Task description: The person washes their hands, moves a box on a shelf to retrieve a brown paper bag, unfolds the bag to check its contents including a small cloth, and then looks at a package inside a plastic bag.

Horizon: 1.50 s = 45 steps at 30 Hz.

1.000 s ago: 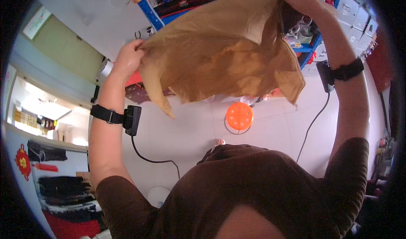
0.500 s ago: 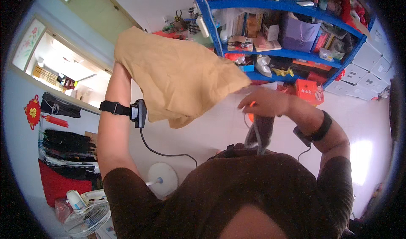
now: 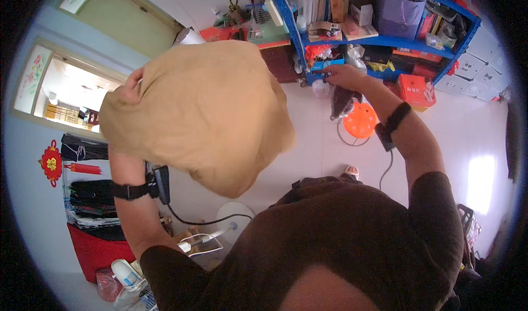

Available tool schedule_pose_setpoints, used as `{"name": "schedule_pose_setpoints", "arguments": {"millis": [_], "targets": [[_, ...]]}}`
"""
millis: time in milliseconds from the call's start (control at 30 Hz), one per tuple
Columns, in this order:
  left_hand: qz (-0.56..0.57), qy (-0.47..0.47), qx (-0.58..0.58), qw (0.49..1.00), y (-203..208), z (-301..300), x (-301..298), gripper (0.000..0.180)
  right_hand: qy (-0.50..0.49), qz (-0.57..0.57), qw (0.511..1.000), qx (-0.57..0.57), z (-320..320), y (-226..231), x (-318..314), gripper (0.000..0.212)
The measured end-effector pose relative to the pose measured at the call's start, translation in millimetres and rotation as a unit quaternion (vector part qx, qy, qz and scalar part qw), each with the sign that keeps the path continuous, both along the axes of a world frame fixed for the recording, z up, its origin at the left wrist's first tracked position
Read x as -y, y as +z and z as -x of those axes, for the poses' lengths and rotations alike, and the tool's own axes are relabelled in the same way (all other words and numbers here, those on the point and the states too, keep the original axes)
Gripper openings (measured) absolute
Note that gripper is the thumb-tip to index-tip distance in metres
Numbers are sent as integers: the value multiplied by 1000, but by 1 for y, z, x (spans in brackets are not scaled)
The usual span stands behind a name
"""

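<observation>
A large tan cloth [image 3: 203, 107], perhaps a garment, hangs spread out in front of me on the left. Bent fingers of my left hand [image 3: 132, 86] grip its upper left edge, and its folds hide the rest of that hand and the wrist. My right hand [image 3: 345, 76] is raised on the right, well apart from the cloth, with its fingers closed. Below it hangs a small, dark, soft-looking thing [image 3: 342, 101] with a pale edge, blurred and too unclear to name.
An orange round stool [image 3: 360, 120] stands on the floor below my right hand. Blue shelves [image 3: 385, 38] packed with books and bags rise behind, beside a red box [image 3: 416, 90]. At lower left are a white fan [image 3: 127, 275] and a rack of dark clothes [image 3: 93, 198].
The tan cloth has swung left and lower with my left hand, whose fingers now show. My right hand has moved up and away from the cloth, carrying the dark thing.
</observation>
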<state>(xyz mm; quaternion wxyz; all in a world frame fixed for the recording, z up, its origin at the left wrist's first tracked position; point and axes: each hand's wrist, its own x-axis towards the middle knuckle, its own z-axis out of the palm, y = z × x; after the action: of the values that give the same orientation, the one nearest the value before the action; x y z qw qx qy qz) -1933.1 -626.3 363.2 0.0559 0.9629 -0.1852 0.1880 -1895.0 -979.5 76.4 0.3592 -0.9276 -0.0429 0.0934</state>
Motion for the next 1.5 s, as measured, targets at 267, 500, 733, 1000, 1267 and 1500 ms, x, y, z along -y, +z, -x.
{"name": "schedule_pose_setpoints", "arguments": {"millis": [267, 500, 733, 1000, 1267, 1500], "targets": [[553, -260, -162, 775, -26, 8, -77, 11, -56, -373, 903, -206, -44, -19, -100, 60], [496, -111, -188, 840, -52, 9, -182, 10, -145, -566, 799, -144, -61, 7, -133, 18], [550, -128, -232, 792, -135, 14, -275, 19, -128, -561, 817, -37, -93, 44, -112, 29], [761, 37, -379, 525, -272, 60, -298, 27, -230, -493, 826, -144, -83, 38, -131, 32], [814, 146, -351, 439, -323, 42, -313, 31, -220, -471, 834, -186, -139, 9, -141, 31], [811, 198, -348, 426, -327, -12, -339, 33, -118, -512, 831, -180, -249, -4, -185, 35]]}}
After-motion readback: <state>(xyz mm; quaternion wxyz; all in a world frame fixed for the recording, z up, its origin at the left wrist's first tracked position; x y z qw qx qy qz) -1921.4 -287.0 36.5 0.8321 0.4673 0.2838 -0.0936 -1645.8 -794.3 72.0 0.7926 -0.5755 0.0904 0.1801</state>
